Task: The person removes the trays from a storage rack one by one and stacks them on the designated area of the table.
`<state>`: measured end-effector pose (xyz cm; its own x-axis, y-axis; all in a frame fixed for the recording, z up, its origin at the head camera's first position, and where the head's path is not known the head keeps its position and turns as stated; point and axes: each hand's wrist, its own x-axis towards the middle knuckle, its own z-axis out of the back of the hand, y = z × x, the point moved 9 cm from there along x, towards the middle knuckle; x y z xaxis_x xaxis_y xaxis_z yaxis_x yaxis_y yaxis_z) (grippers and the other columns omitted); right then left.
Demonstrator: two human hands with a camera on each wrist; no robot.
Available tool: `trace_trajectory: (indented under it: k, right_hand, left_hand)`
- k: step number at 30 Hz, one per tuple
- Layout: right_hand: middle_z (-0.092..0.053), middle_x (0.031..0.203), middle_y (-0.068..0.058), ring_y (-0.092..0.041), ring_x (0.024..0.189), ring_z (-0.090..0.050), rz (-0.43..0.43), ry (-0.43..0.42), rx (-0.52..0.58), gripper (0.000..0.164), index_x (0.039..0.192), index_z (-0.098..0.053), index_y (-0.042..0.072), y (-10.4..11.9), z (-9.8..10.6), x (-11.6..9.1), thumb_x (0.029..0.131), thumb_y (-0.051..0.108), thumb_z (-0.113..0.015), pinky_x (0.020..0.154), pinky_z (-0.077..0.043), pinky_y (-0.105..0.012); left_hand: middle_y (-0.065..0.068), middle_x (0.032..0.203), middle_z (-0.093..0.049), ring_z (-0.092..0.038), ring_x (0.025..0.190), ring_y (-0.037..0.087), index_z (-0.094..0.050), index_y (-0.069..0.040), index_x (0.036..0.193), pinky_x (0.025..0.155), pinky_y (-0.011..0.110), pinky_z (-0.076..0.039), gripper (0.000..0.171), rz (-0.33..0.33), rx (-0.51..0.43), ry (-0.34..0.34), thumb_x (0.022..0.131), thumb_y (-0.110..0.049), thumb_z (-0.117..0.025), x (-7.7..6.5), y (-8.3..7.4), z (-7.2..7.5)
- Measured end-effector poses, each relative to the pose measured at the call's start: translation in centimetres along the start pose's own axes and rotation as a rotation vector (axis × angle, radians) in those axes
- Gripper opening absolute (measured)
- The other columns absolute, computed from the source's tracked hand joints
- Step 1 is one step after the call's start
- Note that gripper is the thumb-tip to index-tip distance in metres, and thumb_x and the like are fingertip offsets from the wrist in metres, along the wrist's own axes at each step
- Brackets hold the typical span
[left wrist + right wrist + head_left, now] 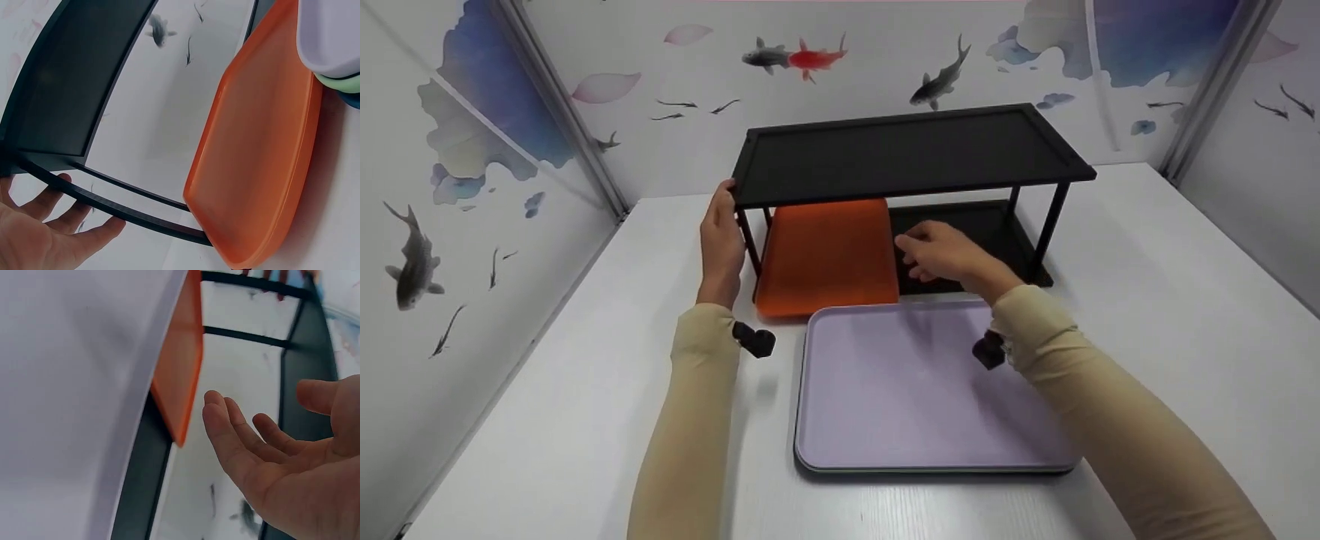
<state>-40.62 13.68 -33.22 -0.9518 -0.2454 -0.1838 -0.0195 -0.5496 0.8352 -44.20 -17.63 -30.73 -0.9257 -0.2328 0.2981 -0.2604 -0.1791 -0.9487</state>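
A black two-tier rack [915, 154] stands on the table, with an orange tray [829, 259] lying on the left part of its lower shelf. The tray's front edge sticks out past the shelf. My left hand [721, 244] touches the rack's left side, its fingers spread against a post [135, 216] and near the top shelf's corner. Between the two shelves, right of the orange tray, my right hand [949, 255] hovers with loosely bent fingers and nothing in them. A lilac tray [915, 390] tops a stack in front of the rack.
Under the lilac tray, the edges of a pale green tray [340, 83] and a dark blue one [350, 100] show. White table surface [562, 390] surrounds the rack. Walls printed with fish enclose the back and sides.
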Motion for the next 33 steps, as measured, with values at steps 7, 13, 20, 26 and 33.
trace_trajectory:
  k: [7,13,20,26,33]
  right_hand:
    - [-0.06,0.129,-0.02,-0.034,0.112,-0.063,-0.14,-0.003,-0.211,0.059,0.145,-0.047,-0.003,-1.5,-2.4,2.3,0.109,0.044,-0.042,0.099,-0.054,-0.047]
    - [-0.061,0.116,-0.014,-0.028,0.106,-0.058,-0.243,0.042,-0.243,0.047,0.127,-0.058,-0.001,-2.8,-4.3,3.1,0.107,0.04,-0.045,0.097,-0.051,-0.043]
    - [-0.054,0.131,-0.014,-0.029,0.119,-0.05,-0.264,0.029,-0.102,0.05,0.14,-0.048,-0.002,-2.6,-4.3,3.6,0.106,0.035,-0.051,0.112,-0.043,-0.048]
    - [-0.05,0.14,-0.016,-0.027,0.122,-0.056,-0.235,0.037,0.181,0.054,0.149,-0.038,-0.005,-1.7,-4.2,3.3,0.106,0.024,-0.054,0.107,-0.05,-0.04]
    - [-0.041,0.149,-0.023,-0.032,0.133,-0.053,-0.119,-0.069,0.595,0.065,0.159,-0.014,-0.001,0.2,-4.8,3.4,0.103,-0.002,-0.047,0.101,-0.055,-0.036]
  left_hand:
    - [-0.001,0.165,-0.035,-0.03,0.152,0.013,-0.04,-0.023,0.159,0.122,0.032,-0.03,0.055,0.004,0.021,0.001,0.112,-0.049,-0.027,-0.8,0.4,0.1]
    - [-0.001,0.165,-0.036,-0.032,0.151,0.012,-0.041,-0.023,0.158,0.121,0.03,-0.031,0.055,0.015,0.01,0.007,0.112,-0.049,-0.028,-0.7,0.5,-0.3]
    - [-0.003,0.164,-0.037,-0.032,0.151,0.01,-0.041,-0.024,0.158,0.121,0.029,-0.03,0.054,0.009,0.001,-0.001,0.112,-0.049,-0.029,0.1,-0.1,0.1]
    - [-0.003,0.164,-0.037,-0.032,0.15,0.009,-0.043,-0.024,0.157,0.12,0.026,-0.031,0.053,0.01,-0.008,0.002,0.112,-0.048,-0.03,0.3,-0.3,0.0]
    - [-0.005,0.165,-0.035,-0.03,0.151,0.007,-0.041,-0.025,0.158,0.12,0.025,-0.029,0.054,0.015,-0.001,0.004,0.111,-0.05,-0.029,0.0,0.0,0.0]
